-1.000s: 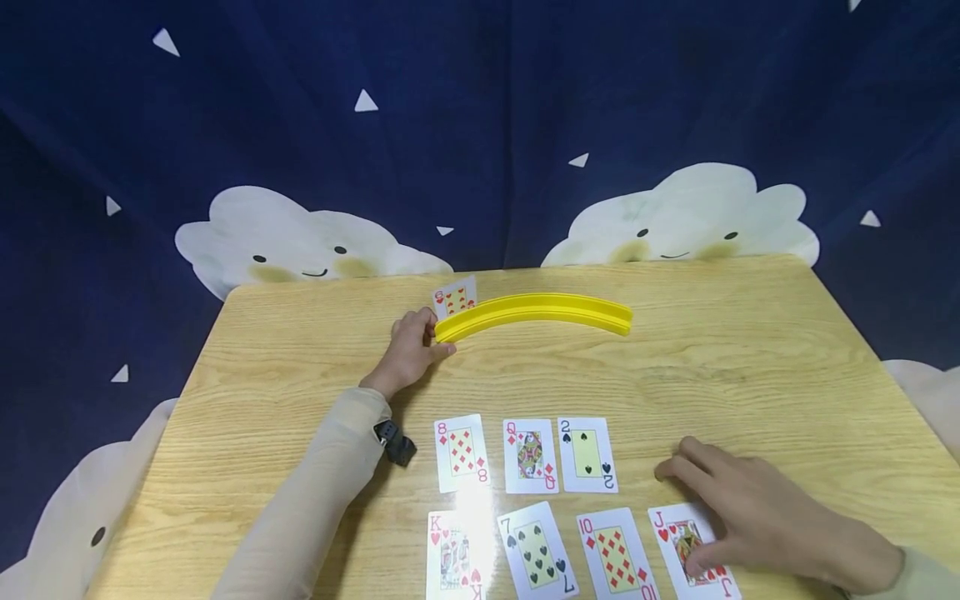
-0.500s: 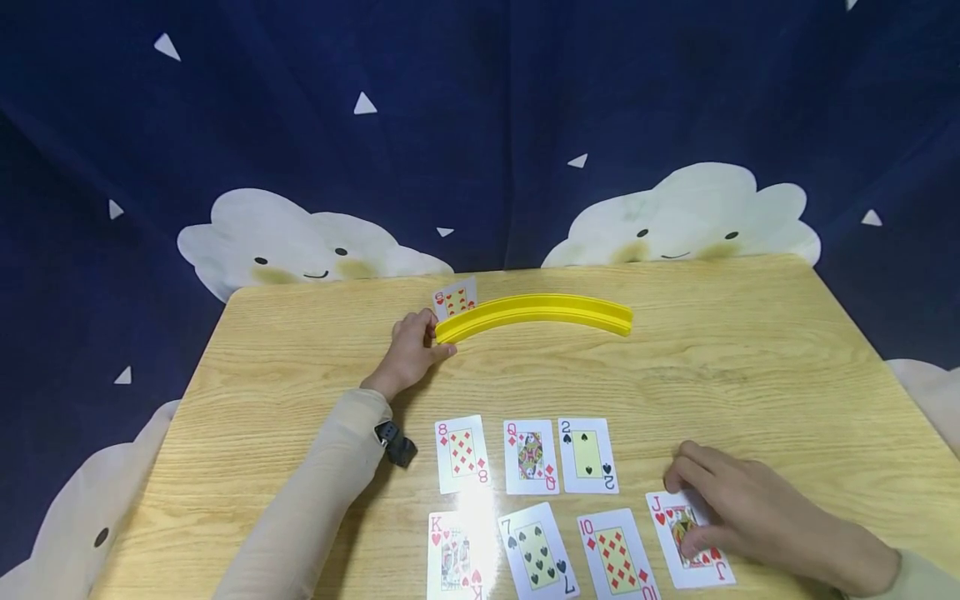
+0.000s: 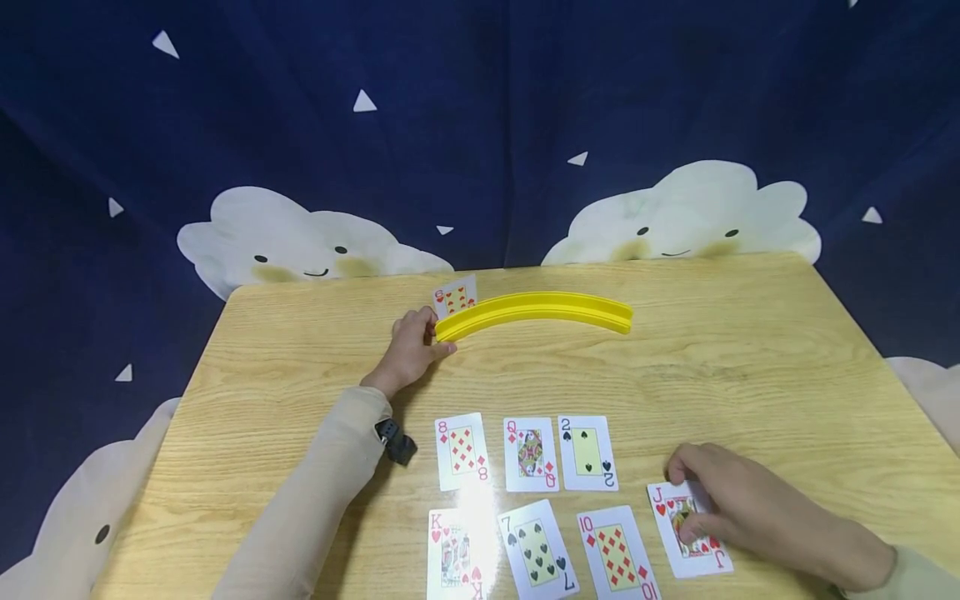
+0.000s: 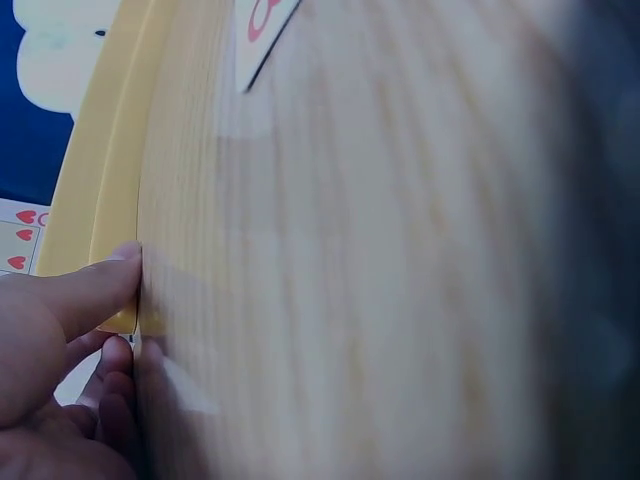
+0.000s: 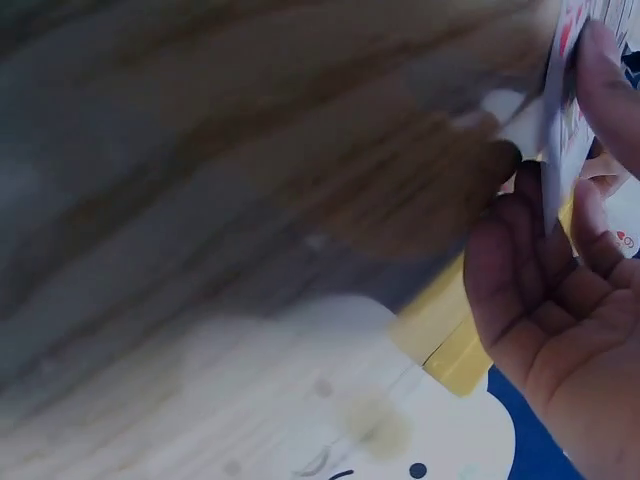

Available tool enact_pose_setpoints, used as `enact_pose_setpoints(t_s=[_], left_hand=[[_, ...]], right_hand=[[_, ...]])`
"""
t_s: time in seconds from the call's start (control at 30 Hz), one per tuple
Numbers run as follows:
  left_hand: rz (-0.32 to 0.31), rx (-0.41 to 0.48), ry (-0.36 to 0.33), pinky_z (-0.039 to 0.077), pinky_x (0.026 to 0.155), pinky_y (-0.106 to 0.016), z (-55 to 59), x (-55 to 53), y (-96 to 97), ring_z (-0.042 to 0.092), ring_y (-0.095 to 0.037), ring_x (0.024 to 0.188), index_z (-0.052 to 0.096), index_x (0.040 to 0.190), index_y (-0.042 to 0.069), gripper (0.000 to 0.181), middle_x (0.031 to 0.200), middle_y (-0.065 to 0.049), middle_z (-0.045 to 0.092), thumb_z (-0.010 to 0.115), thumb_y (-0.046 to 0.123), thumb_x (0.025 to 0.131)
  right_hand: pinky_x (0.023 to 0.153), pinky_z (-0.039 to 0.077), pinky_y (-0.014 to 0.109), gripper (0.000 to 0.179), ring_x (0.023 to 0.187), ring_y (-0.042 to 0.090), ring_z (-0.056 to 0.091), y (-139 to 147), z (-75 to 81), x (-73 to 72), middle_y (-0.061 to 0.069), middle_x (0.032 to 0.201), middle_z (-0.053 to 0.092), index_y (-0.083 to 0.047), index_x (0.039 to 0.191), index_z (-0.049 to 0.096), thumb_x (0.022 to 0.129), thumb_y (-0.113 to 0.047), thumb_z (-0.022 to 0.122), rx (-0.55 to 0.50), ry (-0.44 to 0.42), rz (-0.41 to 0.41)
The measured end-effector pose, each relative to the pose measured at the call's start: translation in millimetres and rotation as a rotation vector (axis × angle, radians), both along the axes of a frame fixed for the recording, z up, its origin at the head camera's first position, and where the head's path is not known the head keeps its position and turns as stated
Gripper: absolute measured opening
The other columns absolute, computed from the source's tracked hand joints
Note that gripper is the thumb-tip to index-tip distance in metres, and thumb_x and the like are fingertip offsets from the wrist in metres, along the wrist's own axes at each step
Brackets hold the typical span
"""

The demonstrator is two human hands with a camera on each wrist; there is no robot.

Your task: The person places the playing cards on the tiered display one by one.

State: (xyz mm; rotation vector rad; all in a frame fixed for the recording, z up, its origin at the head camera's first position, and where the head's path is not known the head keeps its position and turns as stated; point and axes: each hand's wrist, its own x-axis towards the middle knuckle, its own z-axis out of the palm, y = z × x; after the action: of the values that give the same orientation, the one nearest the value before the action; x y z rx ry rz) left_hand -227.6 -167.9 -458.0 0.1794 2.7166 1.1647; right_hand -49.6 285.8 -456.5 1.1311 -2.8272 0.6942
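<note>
My left hand (image 3: 407, 350) grips the left end of a curved yellow card holder (image 3: 536, 307) at the back of the table. Behind that end a hearts playing card (image 3: 455, 295) stands upright. In the left wrist view the thumb (image 4: 105, 285) lies along the holder's front, with fingers curled at its end. My right hand (image 3: 772, 512) pinches a jack of hearts (image 3: 671, 508) at the front right. The right wrist view shows this card (image 5: 553, 150) edge-on, thumb on its face and fingers behind it.
Face up on the wooden table (image 3: 750, 350) lie the eight of diamonds (image 3: 461, 452), queen of diamonds (image 3: 530, 454) and two of spades (image 3: 587, 454). Nearer are the king of hearts (image 3: 450, 554), seven of spades (image 3: 536, 550) and ten of diamonds (image 3: 617, 552). A dark blue curtain (image 3: 480, 125) hangs behind.
The right hand's fingers have closed on the jack of hearts, and the card has shifted a little away from the table's front. The left hand and holder stay put.
</note>
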Motion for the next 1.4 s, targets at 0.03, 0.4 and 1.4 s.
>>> enact_pose_setpoints(t_s=[0.03, 0.4, 1.4], left_hand=[[0.000, -0.002, 0.000, 0.030, 0.093, -0.044, 0.2, 0.0, -0.2, 0.037, -0.033, 0.113, 0.051, 0.115, 0.006, 0.032, 0.108, -0.011, 0.045, 0.079, 0.016, 0.103], [-0.010, 0.001, 0.014, 0.029, 0.092, -0.043, 1.0, -0.6, -0.8, 0.036, -0.032, 0.111, 0.050, 0.113, 0.006, 0.032, 0.106, -0.011, 0.044, 0.079, 0.015, 0.103], [-0.010, 0.023, 0.025, 0.030, 0.092, -0.043, -2.8, -0.6, -2.3, 0.037, -0.032, 0.111, 0.050, 0.112, 0.007, 0.031, 0.105, -0.010, 0.045, 0.079, 0.014, 0.102]], right_hand=[[0.070, 0.040, 0.020, 0.062, 0.085, -0.003, 0.047, 0.3, 0.5, -0.6, -0.020, 0.096, 0.051, -0.020, 0.115, 0.059, 0.072, -0.054, 0.087, -0.007, -0.005, -0.003], [0.078, 0.046, 0.015, 0.035, 0.088, -0.001, 0.060, -6.8, 30.2, -14.6, -0.022, 0.101, 0.068, -0.035, 0.115, 0.069, 0.094, -0.012, 0.086, -0.157, -0.125, -0.020], [0.074, 0.053, 0.026, 0.012, 0.080, 0.013, 0.064, -112.8, 93.1, -139.2, -0.013, 0.089, 0.072, -0.017, 0.096, 0.077, 0.095, -0.014, 0.088, -0.333, -0.118, -0.041]])
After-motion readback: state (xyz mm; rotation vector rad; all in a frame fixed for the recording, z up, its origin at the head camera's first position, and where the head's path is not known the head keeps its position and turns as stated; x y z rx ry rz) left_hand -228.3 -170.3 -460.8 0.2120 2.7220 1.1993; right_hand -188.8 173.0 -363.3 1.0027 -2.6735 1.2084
